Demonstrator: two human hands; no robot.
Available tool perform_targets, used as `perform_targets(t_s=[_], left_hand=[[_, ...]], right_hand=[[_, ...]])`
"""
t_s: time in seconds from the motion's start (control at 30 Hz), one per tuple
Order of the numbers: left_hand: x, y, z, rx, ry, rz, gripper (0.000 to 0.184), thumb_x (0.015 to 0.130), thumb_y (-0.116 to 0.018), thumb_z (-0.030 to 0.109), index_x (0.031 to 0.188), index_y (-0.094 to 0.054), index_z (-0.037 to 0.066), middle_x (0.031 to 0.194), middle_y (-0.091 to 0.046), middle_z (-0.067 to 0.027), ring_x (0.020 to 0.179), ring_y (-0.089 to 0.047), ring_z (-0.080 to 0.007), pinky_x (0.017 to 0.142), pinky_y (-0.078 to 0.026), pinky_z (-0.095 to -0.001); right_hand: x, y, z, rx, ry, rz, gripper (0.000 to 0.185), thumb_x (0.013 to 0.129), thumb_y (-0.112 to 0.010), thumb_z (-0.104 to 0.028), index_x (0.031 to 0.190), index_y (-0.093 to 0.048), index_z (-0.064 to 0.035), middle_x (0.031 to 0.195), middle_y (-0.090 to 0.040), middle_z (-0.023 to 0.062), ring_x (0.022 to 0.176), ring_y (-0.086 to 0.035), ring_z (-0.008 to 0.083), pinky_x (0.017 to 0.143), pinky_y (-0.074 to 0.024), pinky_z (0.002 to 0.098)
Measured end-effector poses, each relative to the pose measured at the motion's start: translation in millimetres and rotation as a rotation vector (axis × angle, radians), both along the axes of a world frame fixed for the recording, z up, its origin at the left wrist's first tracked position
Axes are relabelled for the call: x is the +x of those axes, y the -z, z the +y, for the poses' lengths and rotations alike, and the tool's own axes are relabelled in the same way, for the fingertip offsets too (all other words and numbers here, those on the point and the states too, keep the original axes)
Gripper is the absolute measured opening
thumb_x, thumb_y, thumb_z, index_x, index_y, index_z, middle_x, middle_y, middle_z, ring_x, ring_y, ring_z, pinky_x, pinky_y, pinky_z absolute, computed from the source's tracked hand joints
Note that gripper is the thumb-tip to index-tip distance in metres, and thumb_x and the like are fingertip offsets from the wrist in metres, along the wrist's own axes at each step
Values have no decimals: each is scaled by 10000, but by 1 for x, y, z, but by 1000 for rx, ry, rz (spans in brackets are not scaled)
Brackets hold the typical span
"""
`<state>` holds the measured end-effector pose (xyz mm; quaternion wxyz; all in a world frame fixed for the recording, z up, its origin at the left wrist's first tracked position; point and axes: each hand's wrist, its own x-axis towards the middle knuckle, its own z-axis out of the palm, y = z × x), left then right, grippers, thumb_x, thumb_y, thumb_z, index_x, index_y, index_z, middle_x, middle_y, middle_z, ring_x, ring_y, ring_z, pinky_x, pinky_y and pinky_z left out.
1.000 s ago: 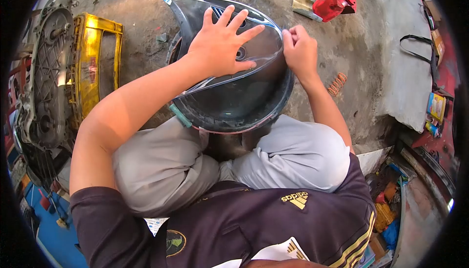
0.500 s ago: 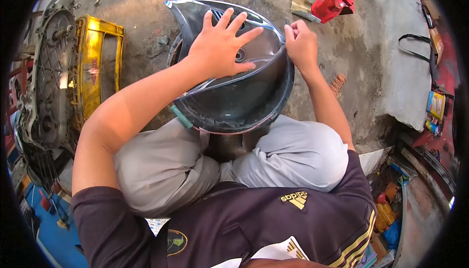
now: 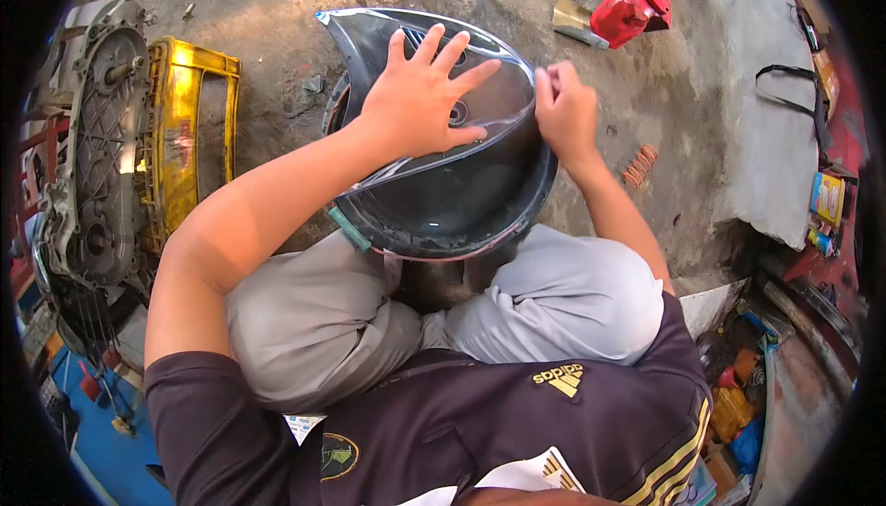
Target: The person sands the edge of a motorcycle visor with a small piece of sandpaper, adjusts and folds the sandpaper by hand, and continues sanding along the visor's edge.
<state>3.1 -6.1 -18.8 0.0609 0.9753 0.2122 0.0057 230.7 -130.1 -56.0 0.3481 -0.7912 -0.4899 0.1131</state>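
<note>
A dark, curved, pointed plastic panel (image 3: 365, 40) with a shiny clear edge lies over a round black basin (image 3: 443, 206). My left hand (image 3: 413, 100) is spread flat on the panel, fingers apart. At the panel's right-hand tip, my right hand (image 3: 565, 107) has its fingers pinched together on the edge. The basin sits in front of my bent knees, and a green piece (image 3: 349, 229) is on its lower left rim.
A yellow crate (image 3: 175, 137) and a metal engine casing (image 3: 106, 146) stand at the left. A red part (image 3: 632, 7) and a copper-coloured coil spring (image 3: 640, 165) lie on the concrete floor to the right. Mixed items (image 3: 738, 377) fill the lower right.
The whole scene sits slightly lower in the view. Both hands keep nearly the same places on the panel.
</note>
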Motion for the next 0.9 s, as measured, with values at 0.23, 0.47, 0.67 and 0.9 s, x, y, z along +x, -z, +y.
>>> perform_targets(t_s=[0.23, 0.47, 0.67, 0.9], left_hand=[[0, 1, -1, 8, -7, -9, 907, 912, -721, 727, 1697, -429, 380, 1723, -437, -166, 1601, -385, -423, 1239, -285, -713], [-1, 3, 0, 7, 0, -26, 906, 908, -723, 721, 1695, -433, 376, 1712, -446, -167, 1596, -390, -423, 1234, -295, -702], [-3, 6, -4, -19, 9, -10, 910, 907, -725, 724, 1696, -431, 377, 1715, -439, -163, 1598, -382, -419, 1228, -290, -715], [0, -1, 0, -9, -6, -3, 898, 917, -720, 722, 1695, -429, 381, 1736, -422, -165, 1609, -370, -414, 1242, -278, -717]], right_hand=[[-11, 5, -12, 50, -6, -103, 177, 1046, -718, -164, 1027, -630, -11, 749, -711, 238, 690, -730, 459, 600, -529, 554], [3, 3, 4, 57, -59, -129, 158, 1046, -709, -158, 1012, -636, -22, 754, -715, 235, 691, -731, 462, 598, -538, 553], [19, 10, 15, 2, -59, -137, 178, 1043, -722, -181, 1008, -624, -37, 736, -697, 229, 687, -720, 471, 601, -531, 548], [-3, 3, -2, 42, -78, -130, 166, 1047, -710, -171, 1019, -614, -38, 740, -701, 230, 682, -716, 473, 604, -528, 560]])
